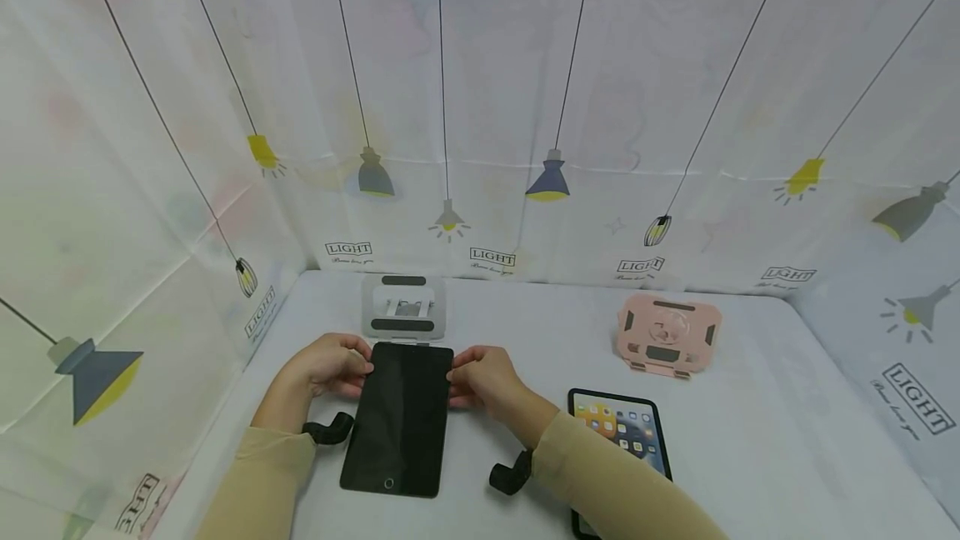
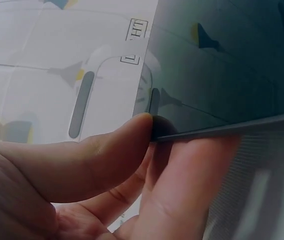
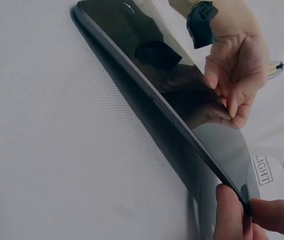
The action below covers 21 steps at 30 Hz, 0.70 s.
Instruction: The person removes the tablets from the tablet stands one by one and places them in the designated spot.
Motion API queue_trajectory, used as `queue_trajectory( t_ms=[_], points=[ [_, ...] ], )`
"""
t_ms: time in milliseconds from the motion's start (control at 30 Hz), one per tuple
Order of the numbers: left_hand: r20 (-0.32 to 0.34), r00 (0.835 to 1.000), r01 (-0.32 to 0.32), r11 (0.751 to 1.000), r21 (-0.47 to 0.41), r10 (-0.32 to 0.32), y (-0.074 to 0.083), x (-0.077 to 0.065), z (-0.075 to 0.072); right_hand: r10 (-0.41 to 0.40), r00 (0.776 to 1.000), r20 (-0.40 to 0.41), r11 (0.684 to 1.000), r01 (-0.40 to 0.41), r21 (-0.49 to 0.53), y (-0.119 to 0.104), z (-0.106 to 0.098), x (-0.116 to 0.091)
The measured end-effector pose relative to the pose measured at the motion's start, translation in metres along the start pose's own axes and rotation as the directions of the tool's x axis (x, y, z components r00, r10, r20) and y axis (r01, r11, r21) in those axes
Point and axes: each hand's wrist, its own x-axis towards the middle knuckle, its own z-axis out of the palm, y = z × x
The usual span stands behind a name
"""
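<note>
A dark-screened tablet lies between the two hands, its home button toward the person. My left hand pinches its far left corner, thumb on top and fingers underneath. At the far right corner my right hand pinches it the same way. In the right wrist view the tablet slopes: its far end is off the white surface and its near end is low. Just beyond the tablet stands a grey tablet stand, its plate facing the person with dark pads on it.
Under the right forearm lies a second tablet with its screen lit, partly hidden by the sleeve. A pink tablet stand is at the back right. Behind the white table hangs a lamp-printed curtain.
</note>
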Motion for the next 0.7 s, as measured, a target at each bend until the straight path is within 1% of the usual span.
queue_trajectory(
  t_ms=[233,467,700],
  points=[
    [-0.015,0.999,0.031,0.999,0.020,-0.031,-0.0039,0.0016,0.0004,0.014,1.000,0.003,1.000,-0.014,-0.010,0.0017,-0.0008,-0.0017],
    [-0.032,0.997,0.067,0.997,0.037,-0.066,-0.0056,0.0011,-0.0021,0.027,0.999,0.026,0.999,-0.027,-0.021,0.0016,-0.0013,-0.0030],
    [-0.019,0.997,0.079,0.996,0.036,-0.078,-0.0051,-0.0025,-0.0037,0.035,0.999,0.031,0.998,-0.034,-0.052,0.0060,-0.0028,-0.0027]
  ],
)
